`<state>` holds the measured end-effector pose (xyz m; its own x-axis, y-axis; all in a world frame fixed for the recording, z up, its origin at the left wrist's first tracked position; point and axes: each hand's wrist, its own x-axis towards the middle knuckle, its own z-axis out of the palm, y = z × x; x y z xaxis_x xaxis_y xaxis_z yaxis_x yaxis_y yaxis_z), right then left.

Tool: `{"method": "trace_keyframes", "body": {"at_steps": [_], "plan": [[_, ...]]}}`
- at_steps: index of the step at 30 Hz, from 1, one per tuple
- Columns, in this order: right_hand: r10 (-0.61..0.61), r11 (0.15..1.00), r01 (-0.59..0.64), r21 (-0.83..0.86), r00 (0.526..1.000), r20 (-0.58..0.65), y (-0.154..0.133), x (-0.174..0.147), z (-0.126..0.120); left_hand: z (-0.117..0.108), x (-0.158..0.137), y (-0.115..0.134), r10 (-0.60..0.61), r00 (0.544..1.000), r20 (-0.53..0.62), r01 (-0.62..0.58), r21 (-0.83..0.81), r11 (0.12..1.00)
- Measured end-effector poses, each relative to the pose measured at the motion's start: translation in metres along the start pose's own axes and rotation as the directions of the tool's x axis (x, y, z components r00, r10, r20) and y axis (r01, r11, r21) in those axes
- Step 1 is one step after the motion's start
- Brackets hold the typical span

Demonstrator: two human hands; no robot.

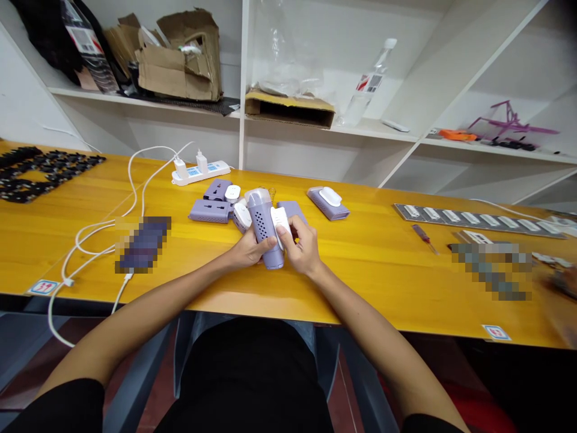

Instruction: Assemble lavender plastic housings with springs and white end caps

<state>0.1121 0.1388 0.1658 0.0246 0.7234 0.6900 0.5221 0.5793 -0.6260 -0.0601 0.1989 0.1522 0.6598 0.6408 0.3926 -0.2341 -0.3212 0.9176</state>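
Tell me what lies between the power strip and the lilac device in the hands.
In the head view, between the power strip and lilac device lie two slotted lilac pieces, a round white piece and another white-faced piece.

Left hand [249, 251] has a perforated lilac cylinder [261, 224], right hand [305, 245]'s pinching some white plastic piece [279, 220] against its side, power strip [202, 172] back on the tabletop [369, 270].

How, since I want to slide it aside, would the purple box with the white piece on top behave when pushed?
The purple box will probably feel stiff, as its edges look straight and firm. It seems unlikely to roll or tip, lying low and flat on the table. The white piece might shift; I can't tell whether it's fastened.
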Motion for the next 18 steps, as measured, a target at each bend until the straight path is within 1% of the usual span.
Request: {"method": "trace_keyframes", "body": {"at_steps": [2,7,10,13,15,18], "plan": [[0.004,1.0,-0.004,0.003,1.0,0.008,0.0014,0.0002,-0.0011,-0.001,-0.0005,0.0003,-0.019,1.0,-0.007,0.02,0.021,1.0],[0.029,0.999,-0.028,0.016,0.999,-0.016,0.0032,0.0,-0.0011,-0.004,-0.0002,0.0039,-0.043,0.995,-0.094,0.048,0.048,0.998],[0.012,1.0,-0.012,-0.005,0.999,-0.044,0.0014,-0.0007,-0.0002,-0.0033,0.0005,0.0069,-0.04,0.994,-0.102,0.044,0.037,0.998],[0.032,0.999,-0.033,-0.003,0.997,-0.064,-0.0008,-0.0008,0.0,-0.0005,0.0006,0.0086,-0.06,0.992,-0.112,0.06,0.002,0.998],[0.063,0.998,-0.062,0.024,0.997,-0.051,-0.0013,-0.0005,0.0002,0.0006,0.0003,0.0083,-0.055,0.989,-0.136,0.057,0.01,0.998],[0.099,0.991,-0.1,0.092,0.995,0.018,-0.0009,-0.0003,0.0025,-0.0012,-0.0012,0.0053,-0.027,0.984,-0.178,0.041,0.076,0.996]]}}
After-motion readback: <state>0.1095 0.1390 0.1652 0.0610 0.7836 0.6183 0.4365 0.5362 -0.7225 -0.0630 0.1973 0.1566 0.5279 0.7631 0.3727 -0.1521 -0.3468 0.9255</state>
